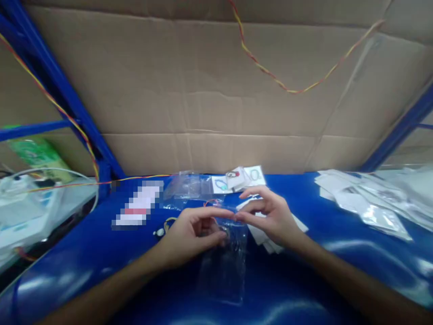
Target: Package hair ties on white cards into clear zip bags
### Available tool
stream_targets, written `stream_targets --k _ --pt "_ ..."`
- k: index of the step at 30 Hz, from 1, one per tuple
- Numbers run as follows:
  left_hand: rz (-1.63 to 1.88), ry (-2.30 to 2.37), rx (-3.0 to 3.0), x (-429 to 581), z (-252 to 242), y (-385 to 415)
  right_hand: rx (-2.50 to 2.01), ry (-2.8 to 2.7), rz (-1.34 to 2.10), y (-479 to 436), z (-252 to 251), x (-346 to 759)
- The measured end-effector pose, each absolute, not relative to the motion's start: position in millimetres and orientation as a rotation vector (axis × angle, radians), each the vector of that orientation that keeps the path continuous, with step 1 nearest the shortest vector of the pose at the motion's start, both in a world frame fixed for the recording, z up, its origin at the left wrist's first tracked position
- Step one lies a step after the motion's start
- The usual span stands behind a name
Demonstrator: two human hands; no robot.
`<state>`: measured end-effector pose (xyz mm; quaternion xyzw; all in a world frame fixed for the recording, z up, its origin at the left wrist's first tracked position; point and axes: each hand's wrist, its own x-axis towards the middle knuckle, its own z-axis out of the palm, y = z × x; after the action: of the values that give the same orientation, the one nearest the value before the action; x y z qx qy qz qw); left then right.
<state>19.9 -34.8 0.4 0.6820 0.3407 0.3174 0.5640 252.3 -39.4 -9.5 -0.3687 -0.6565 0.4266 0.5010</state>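
Note:
My left hand (191, 232) has its thumb and fingers closed on a clear plastic bag (225, 275), which hangs down toward the front of the blue surface. My right hand (272, 216) meets it at the bag's top, thumb and index finger pinched together by the left fingertip. Whatever lies inside the bag is too faint to make out. A small stack of white cards (262, 238) lies partly under my right hand. Beside my left wrist is a yellow cord with black and white beads (160, 231).
Behind my hands lie empty clear bags (189, 185) and packed cards with cord loops (237, 179). Filled clear packets (367, 205) are piled at right. A blurred-out white and pink item (140, 205) lies at left. Blue posts (57, 81) and cardboard (203, 90) bound the back.

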Motion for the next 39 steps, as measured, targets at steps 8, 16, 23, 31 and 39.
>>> stream_targets --k 8,16,23,31,39 --pt "0.830 0.959 1.471 22 1 -30 -1.063 -1.790 0.708 -27 -6 266" --pt "0.901 1.032 1.492 17 2 -28 -1.470 -2.256 0.194 -12 -3 298" --pt "0.908 1.031 1.483 19 2 -28 -1.607 -2.337 0.132 -11 -9 297" --pt "0.913 1.038 1.452 20 0 -28 -1.468 -2.146 0.249 -7 -7 297" --pt "0.907 1.062 1.455 18 -1 -28 -1.243 -1.598 0.871 -8 5 293"
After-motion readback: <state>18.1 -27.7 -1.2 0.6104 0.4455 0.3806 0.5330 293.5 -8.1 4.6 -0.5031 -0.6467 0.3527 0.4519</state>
